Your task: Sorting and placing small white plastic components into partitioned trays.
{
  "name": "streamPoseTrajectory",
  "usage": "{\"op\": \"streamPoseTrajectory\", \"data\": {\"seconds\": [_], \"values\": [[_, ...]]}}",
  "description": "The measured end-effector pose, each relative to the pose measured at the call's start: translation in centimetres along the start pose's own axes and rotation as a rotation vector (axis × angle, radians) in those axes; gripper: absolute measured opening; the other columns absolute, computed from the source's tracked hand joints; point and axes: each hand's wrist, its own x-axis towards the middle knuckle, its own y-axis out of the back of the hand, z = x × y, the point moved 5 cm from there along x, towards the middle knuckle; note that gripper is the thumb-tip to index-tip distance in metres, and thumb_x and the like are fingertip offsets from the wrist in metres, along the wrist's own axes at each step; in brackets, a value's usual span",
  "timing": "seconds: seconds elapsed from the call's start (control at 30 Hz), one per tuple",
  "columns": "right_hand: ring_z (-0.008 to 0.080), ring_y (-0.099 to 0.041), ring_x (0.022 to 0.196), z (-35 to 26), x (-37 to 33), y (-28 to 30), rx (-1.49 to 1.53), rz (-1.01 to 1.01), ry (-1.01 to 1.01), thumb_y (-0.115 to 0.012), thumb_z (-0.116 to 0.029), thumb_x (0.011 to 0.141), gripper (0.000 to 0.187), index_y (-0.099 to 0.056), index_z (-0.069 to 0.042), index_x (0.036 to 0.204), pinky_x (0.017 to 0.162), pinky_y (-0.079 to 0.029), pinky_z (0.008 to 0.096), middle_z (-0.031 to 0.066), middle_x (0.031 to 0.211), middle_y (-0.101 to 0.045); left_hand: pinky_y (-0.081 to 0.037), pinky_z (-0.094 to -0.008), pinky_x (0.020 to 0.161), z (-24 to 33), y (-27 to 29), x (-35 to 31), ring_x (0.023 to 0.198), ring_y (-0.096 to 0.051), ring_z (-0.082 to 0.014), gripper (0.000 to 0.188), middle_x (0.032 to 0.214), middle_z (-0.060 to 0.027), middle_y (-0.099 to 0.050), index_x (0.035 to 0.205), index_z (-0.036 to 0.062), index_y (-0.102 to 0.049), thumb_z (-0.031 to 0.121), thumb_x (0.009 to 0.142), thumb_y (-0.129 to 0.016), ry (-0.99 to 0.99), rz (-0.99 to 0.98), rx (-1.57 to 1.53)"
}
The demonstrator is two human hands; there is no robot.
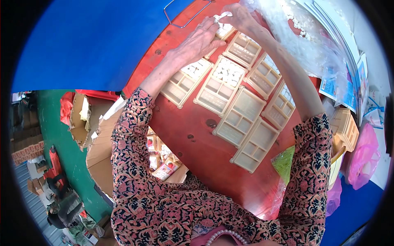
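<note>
At the far end of the red table, my right hand pinches a small white piece, too small to tell its kind. My left hand lies with fingers stretched out beside it, over a cream tray whose white pieces show between the hands. Cream compartment trays stand in slanted rows nearer me. One tray has white pieces in its large far compartment, and its smaller compartments are bare. Two nearest trays hold nothing visible. My right forearm partly hides the trays on the right.
Clear plastic bags with white pieces lie at the far right. A metal wire handle sticks out at the table's far left edge. An opened cardboard box and small printed packs are below left; stacked cream trays and a pink bag lie right.
</note>
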Motion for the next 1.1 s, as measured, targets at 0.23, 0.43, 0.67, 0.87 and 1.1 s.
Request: {"op": "streamPoseTrajectory", "data": {"seconds": [0.23,0.43,0.67,0.87,1.1], "values": [[0.0263,-0.055,0.084,1.0,0.3,-0.9,0.085,-0.206,-0.236,-0.071,-0.013,0.078,0.029,-0.058,-0.003,0.102,0.075,-0.044,0.0380,0.0116,0.093,-0.054,-0.030,-0.0490,0.112,0.4,-0.1,0.2,0.134,-0.029,-0.0478,0.058,0.139,-0.0353,-0.033,0.122,-0.0148,-0.045,0.032,0.092,-0.059,0.011,0.016,-0.041],[0.0245,-0.057,0.085,1.0,0.9,-1.6,-0.015,-0.388,-0.144,-0.066,-0.014,0.083,0.026,-0.060,-0.002,0.105,0.069,-0.046,0.0341,0.0114,0.096,-0.057,-0.031,-0.0487,0.111,0.0,0.1,-0.3,0.134,-0.029,-0.0479,0.059,0.139,-0.0371,-0.032,0.120,-0.0180,-0.044,0.030,0.091,-0.061,-0.001,0.031,-0.012],[0.0255,-0.052,0.082,-0.1,0.5,0.8,-0.093,-0.033,0.228,-0.072,-0.007,0.074,0.026,-0.059,-0.005,0.098,0.069,-0.041,0.0333,0.0112,0.088,-0.050,-0.031,-0.0467,0.111,-0.2,0.0,-0.5,0.135,-0.028,-0.0461,0.059,0.141,-0.0374,-0.028,0.121,-0.0179,-0.042,0.030,0.091,-0.061,-0.014,0.047,0.014],[0.0260,-0.051,0.081,3.0,-0.6,1.0,-0.008,0.005,0.041,-0.075,-0.011,0.074,0.028,-0.059,-0.007,0.097,0.072,-0.042,0.0361,0.0099,0.085,-0.049,-0.031,-0.0463,0.111,1.3,-0.3,1.0,0.136,-0.027,-0.0460,0.062,0.141,-0.0371,-0.029,0.122,-0.0173,-0.041,0.033,0.091,-0.060,-0.021,0.043,-0.110],[0.0230,-0.060,0.072,1.0,3.4,1.4,0.075,-0.413,-0.702,-0.077,-0.016,0.074,0.015,-0.068,-0.005,0.079,0.066,-0.048,0.0373,0.0109,0.075,-0.063,-0.033,-0.0517,0.108,0.4,0.0,-0.4,0.132,-0.032,-0.0491,0.061,0.138,-0.0372,-0.033,0.121,-0.0162,-0.043,0.035,0.093,-0.057,-0.062,0.130,0.079]]}}
